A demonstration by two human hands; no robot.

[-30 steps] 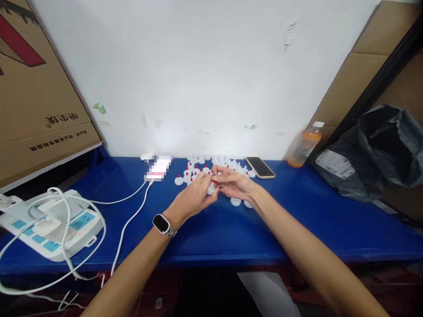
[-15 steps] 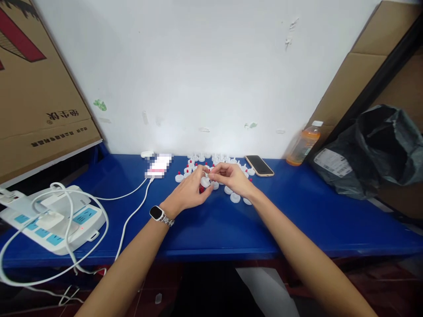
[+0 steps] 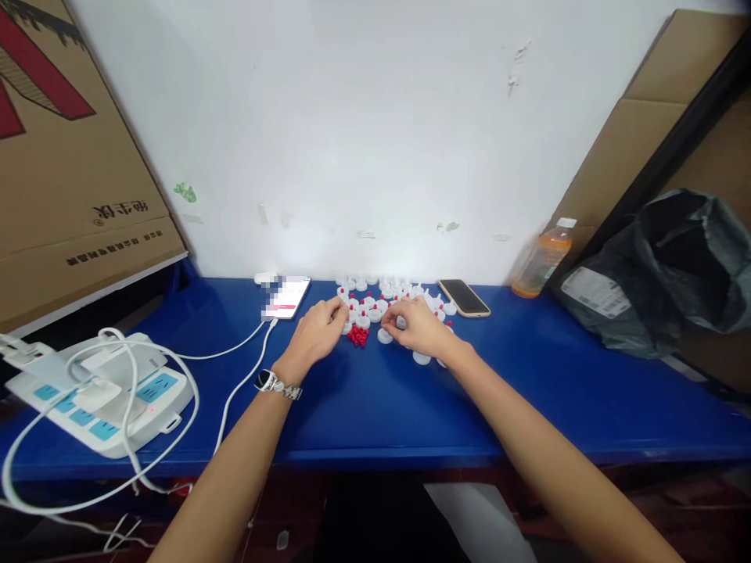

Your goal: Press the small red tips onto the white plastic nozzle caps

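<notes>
My left hand [image 3: 320,327] is at the left edge of a group of white round nozzle caps, fingers curled together; whatever they hold is hidden. Several caps [image 3: 363,320] carry small red tips on their spouts. Just in front of them lies a small pile of loose red tips [image 3: 357,337]. To the right, my right hand [image 3: 419,324] has thumb and forefinger closed at the top of a white nozzle cap [image 3: 385,337], which appears to rest on the table. More white caps [image 3: 421,357] lie partly hidden under the right hand and wrist.
A phone [image 3: 463,298] lies behind the right hand, and another phone [image 3: 290,299] on a cable is at the left. A power strip [image 3: 111,414] with looped white cables takes up the table's left side. An orange drink bottle [image 3: 543,258] and a grey plastic bag [image 3: 610,305] stand right.
My hands were together over the pile around a white nozzle cap; now they are apart. The left has moved left, the right slightly right and down to another cap. The red pile is uncovered.
</notes>
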